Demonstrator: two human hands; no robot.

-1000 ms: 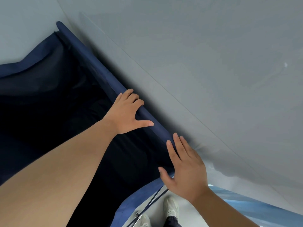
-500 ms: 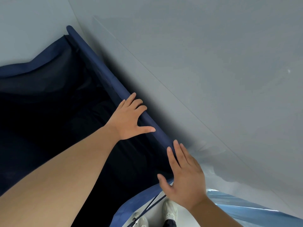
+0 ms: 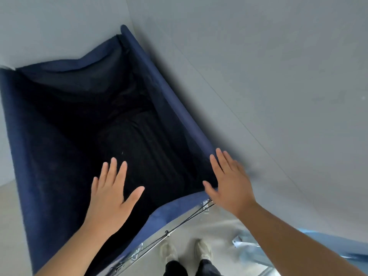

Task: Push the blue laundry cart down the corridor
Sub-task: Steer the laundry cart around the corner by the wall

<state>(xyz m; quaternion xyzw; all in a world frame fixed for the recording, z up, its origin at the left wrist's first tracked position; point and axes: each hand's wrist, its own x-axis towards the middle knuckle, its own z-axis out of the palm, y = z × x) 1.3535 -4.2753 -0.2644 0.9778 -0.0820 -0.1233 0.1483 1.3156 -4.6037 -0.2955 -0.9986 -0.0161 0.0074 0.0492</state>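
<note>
Left hand (image 3: 111, 198) and right hand (image 3: 231, 186), fingers spread, hover over blue laundry cart (image 3: 39, 156) stretching lengthwise ahead.

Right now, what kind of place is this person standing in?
Probably an indoor service corridor, perhaps in a hotel or laundry. A plain grey wall runs close beside a deep blue fabric laundry cart on a metal frame, and the floor is smooth and pale.
</note>
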